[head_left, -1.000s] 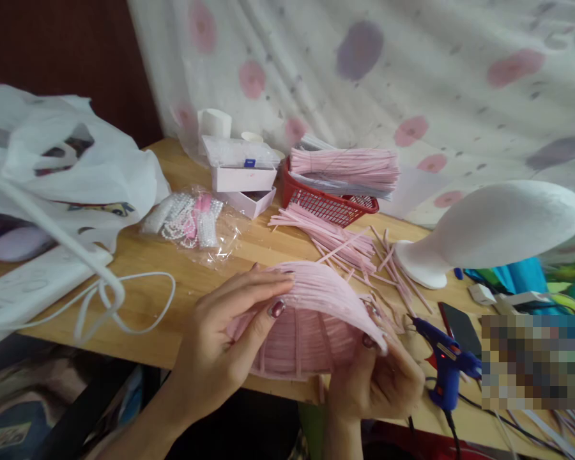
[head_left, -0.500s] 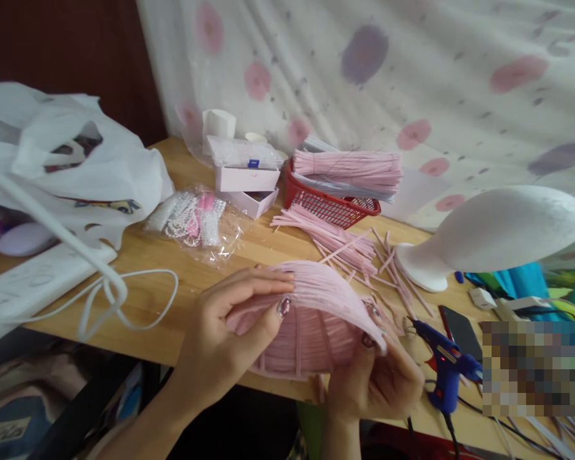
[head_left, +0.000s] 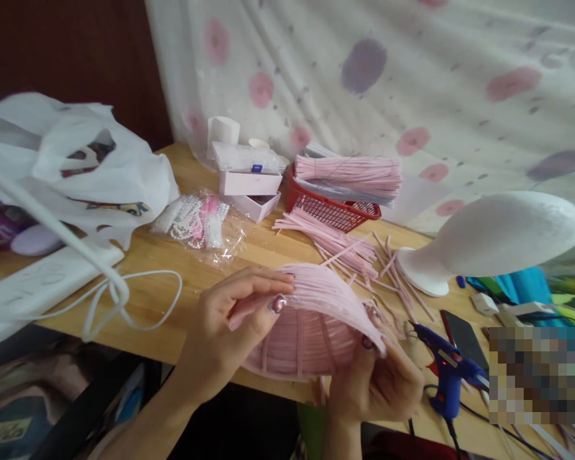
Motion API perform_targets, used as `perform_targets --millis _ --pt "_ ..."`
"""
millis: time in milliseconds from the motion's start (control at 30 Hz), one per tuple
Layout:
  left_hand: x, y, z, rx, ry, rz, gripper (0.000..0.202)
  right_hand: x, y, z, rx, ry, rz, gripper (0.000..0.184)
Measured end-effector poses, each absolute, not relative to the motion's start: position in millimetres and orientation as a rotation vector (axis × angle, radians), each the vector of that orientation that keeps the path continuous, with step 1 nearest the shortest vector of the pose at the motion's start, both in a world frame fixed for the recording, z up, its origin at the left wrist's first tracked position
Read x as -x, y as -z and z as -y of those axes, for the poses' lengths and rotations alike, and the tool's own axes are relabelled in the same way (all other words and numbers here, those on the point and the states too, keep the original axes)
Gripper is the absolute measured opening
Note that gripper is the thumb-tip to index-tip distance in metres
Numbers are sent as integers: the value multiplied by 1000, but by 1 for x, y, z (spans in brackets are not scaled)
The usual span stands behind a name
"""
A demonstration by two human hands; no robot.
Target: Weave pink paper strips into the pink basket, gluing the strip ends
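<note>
Head view. One curved pink piece [head_left: 326, 291], ribbed inside: lower centre of the frame, between your hands. Your left hand [head_left: 227, 329]: grip closed on the piece's left part, fingers over the outside, thumb at the rim. Your right hand [head_left: 378, 383]: grip pinching the rim's right end. On your counter [head_left: 263, 246]: loose pink strips [head_left: 342, 246], centre; red basket [head_left: 316, 211] bearing a pink bundle [head_left: 349, 172], upper centre; white head form [head_left: 512, 233], right; blue glue gun [head_left: 445, 367], lower right, near your right hand.
</note>
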State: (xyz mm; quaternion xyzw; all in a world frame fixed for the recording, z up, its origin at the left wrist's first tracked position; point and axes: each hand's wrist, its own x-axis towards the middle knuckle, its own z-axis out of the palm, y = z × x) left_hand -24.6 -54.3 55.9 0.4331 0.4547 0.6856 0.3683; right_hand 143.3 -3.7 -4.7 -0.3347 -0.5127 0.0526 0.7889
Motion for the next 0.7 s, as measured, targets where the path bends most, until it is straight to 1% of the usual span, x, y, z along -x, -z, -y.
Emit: perform_targets --millis 67,133,233,333,433,500,633,700 --pt "21 -60 54 -1036 -1766 -1216 12 -145 4 2 684 -106 1143 24" --pt "20 -63 53 -992 -1765 -1234 6 -147 5 0 660 -71 1176 23" --pt "23 -63 51 -952 -1737 -1233 5 -150 7 -1 656 -36 1225 24" --pt "29 -58 47 -917 -1784 -1259 3 -151 7 -2 638 -41 1339 25" --pt "35 -50 45 -905 -1835 -1311 7 -149 3 -2 654 -54 1441 23" --pt "39 -44 46 -891 -1833 -1331 14 -148 1 -1 679 -75 1463 23" --pt "45 -40 50 -889 -1852 -1336 30 -146 -1 4 667 -203 1445 34" --pt "48 -43 51 -947 -1874 -1401 31 -145 -4 8 649 -249 1459 37"
